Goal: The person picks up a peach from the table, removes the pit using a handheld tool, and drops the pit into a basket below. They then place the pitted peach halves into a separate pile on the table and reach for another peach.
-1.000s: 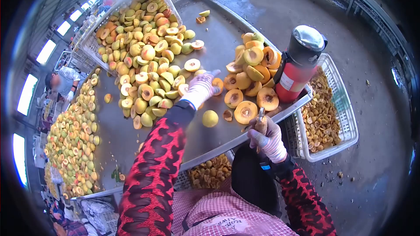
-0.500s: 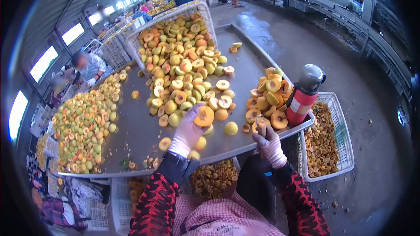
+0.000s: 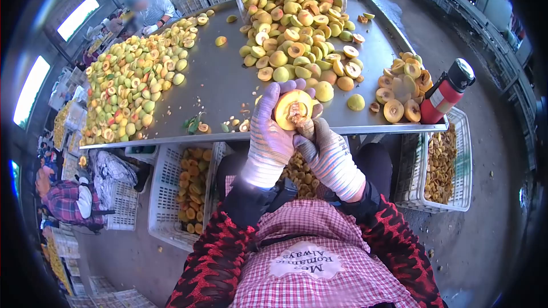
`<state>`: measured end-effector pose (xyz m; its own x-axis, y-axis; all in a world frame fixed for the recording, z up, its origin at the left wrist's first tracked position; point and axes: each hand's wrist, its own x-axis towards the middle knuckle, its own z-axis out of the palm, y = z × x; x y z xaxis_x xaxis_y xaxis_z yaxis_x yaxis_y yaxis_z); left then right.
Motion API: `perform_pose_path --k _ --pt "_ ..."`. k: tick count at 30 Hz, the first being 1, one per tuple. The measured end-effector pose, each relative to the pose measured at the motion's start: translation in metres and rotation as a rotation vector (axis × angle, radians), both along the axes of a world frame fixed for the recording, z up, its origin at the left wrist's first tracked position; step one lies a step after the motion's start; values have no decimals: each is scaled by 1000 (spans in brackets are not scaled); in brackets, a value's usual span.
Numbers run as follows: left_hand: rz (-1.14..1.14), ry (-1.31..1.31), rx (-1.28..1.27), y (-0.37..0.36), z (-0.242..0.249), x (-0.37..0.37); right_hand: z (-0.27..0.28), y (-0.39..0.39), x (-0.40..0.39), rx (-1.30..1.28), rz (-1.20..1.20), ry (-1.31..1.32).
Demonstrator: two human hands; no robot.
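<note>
A halved peach (image 3: 283,106) with its cut face up lies in the fingers of my left hand (image 3: 268,142), which wears a pale, stained glove. My gloved right hand (image 3: 333,151) is closed against the lower right of the fruit, beside the rough brown pit cavity. It grips a small metal-tipped tool, mostly hidden by my fingers and the peach. Both hands are over the near edge of the metal table (image 3: 217,94). Just beyond them is a big heap of peach halves (image 3: 294,34).
Hollowed halves (image 3: 394,111) lie at the right beside a red flask (image 3: 442,97). Another fruit pile (image 3: 137,82) covers the table's left. Crates stand below: one at right (image 3: 465,159), one at left (image 3: 162,194). A co-worker (image 3: 157,11) stands across the table.
My right hand has moved left from beside the hollowed halves to the peach half in my left hand. The left hand has come nearer, and the view has tilted down.
</note>
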<state>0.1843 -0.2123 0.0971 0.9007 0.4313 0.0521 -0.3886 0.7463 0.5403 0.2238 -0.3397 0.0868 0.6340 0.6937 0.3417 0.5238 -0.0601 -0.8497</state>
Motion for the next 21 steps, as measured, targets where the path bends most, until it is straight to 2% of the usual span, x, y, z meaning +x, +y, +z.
perform_pose_path --k 4,6,10,11,13,16,18,20,21 --pt "107 114 85 11 -5 -5 -10 15 -11 -19 -24 -1" --pt "159 173 132 12 2 -9 -16 22 -11 18 68 63" --pt "137 279 52 16 0 -9 -28 27 -12 17 122 158" --pt "146 294 97 18 -3 -8 -28 27 -15 20 120 191" --pt "162 325 183 22 -9 -6 -13 24 -15 -130 154 355" --pt "149 291 356 24 -11 -7 -23 23 -12 -138 261 348" --pt "88 339 390 27 -7 -7 -28 20 -10 -122 312 483" --pt "65 382 394 25 -5 -9 -4 15 -12 -157 323 844" --pt "71 399 384 23 -4 -9 -7 15 -12 -141 337 843"
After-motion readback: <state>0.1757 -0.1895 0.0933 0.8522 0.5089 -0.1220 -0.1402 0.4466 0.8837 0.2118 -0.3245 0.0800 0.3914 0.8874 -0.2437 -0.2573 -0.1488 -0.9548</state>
